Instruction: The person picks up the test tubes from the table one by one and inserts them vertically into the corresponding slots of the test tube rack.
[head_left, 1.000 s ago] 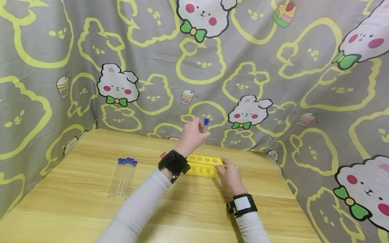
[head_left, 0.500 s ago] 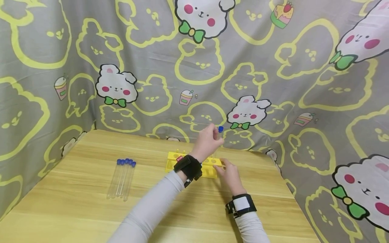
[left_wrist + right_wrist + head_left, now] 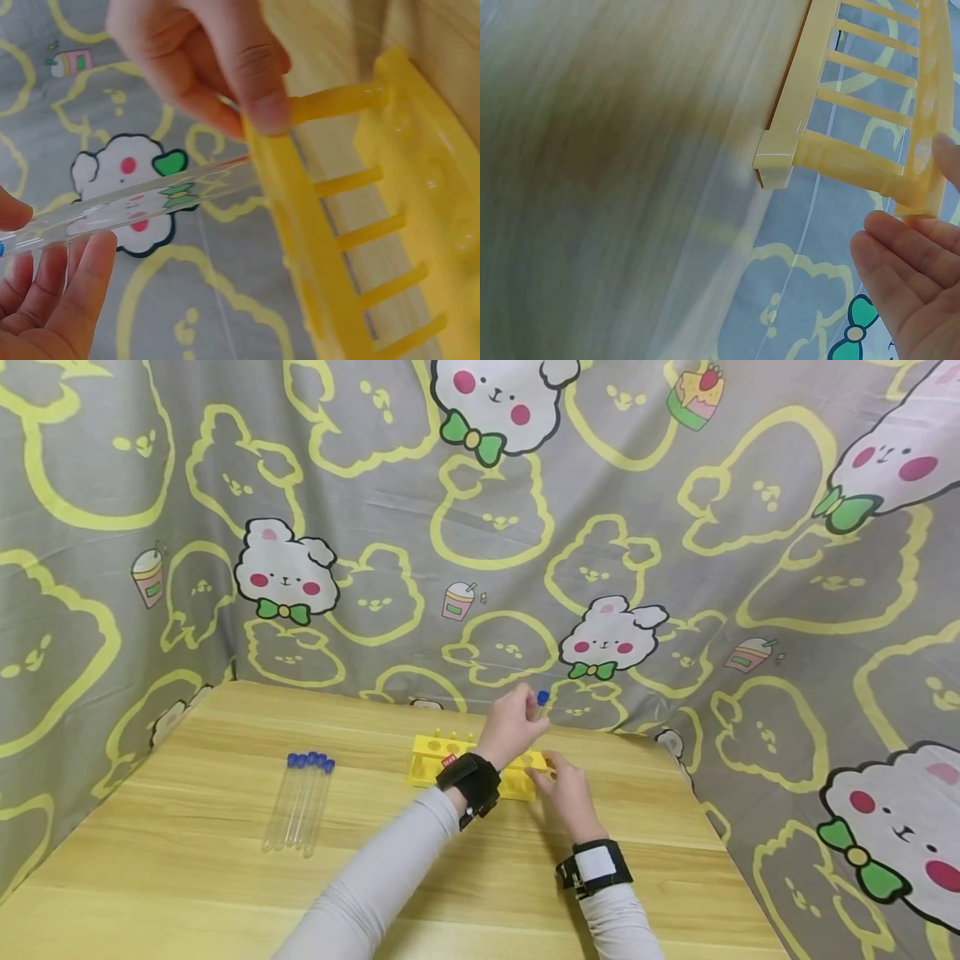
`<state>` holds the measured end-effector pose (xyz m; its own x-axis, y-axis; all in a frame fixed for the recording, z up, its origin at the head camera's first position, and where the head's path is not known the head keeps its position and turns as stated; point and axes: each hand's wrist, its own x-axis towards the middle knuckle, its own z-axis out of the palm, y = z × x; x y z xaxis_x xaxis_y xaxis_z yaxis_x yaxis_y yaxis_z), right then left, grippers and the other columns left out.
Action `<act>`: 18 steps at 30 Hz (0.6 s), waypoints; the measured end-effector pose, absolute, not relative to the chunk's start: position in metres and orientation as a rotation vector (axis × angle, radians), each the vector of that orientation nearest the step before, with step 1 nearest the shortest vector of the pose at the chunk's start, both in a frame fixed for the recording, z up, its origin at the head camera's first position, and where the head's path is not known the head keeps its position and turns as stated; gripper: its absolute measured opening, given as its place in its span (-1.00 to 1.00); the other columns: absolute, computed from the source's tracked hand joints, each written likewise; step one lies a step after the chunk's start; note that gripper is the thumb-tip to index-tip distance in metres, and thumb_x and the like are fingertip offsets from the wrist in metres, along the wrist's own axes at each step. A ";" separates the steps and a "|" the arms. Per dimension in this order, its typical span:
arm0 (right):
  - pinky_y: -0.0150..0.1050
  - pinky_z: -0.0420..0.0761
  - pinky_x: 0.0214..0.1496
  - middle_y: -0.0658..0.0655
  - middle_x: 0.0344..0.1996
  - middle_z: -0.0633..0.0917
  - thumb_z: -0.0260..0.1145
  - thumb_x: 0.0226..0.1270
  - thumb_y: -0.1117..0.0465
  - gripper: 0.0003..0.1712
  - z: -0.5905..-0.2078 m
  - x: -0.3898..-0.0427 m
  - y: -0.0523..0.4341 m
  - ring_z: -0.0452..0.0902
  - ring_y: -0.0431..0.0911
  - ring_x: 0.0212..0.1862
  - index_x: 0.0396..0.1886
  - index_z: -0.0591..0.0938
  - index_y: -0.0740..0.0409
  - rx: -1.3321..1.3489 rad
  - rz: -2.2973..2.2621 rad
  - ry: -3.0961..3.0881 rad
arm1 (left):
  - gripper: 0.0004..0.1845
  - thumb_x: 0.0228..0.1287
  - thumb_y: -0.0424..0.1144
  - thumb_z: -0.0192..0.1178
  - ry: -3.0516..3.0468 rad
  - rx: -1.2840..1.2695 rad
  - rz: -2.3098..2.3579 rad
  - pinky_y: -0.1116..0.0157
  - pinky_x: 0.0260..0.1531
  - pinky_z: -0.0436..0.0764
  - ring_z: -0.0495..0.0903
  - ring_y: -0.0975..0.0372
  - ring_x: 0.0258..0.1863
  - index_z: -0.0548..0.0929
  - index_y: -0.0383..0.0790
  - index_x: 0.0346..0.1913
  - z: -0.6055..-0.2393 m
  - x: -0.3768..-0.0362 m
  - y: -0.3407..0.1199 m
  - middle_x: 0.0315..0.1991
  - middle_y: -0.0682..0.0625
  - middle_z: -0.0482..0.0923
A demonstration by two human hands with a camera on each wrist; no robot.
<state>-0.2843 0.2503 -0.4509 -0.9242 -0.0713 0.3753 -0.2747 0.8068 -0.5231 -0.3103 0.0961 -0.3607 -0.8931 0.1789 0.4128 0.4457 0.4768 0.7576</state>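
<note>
My left hand [image 3: 525, 714] pinches a clear test tube with a blue cap [image 3: 542, 697] and holds it upright over the right end of the yellow tube rack [image 3: 438, 758]. In the left wrist view the tube [image 3: 150, 199] reaches the rack's top plate [image 3: 289, 225], with my left fingers [image 3: 52, 300] round its upper part. My right hand [image 3: 558, 777] grips the rack's right end, its thumb and fingers [image 3: 225, 67] pinching the top plate. The right wrist view shows the rack's end [image 3: 855, 161] and my right fingers [image 3: 911, 274].
Several blue-capped test tubes [image 3: 300, 802] lie side by side on the wooden table [image 3: 187, 877], left of the rack. A grey and yellow cartoon cloth [image 3: 480, 527] hangs behind and along both sides of the table.
My left hand has carried the tube to the right and down, from above the rack's middle to its right end. The right hand has stayed on the rack.
</note>
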 end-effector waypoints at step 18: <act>0.04 0.67 -0.01 0.49 0.06 0.61 0.37 0.26 0.07 -0.43 -0.453 -0.284 0.251 0.67 0.26 -0.03 0.13 0.53 0.37 0.261 0.833 -2.656 | -0.78 0.12 -0.29 0.27 -2.570 -0.534 -1.319 0.46 -0.50 0.37 0.39 0.27 -0.48 0.43 -0.18 -0.24 -0.394 -0.316 0.102 -0.40 0.06 0.42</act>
<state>-0.2844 0.2510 -0.4528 -0.9240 -0.0714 0.3757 -0.2730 0.8110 -0.5174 -0.3157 0.1017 -0.3942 -0.9139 0.2234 0.3390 0.4057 0.5358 0.7405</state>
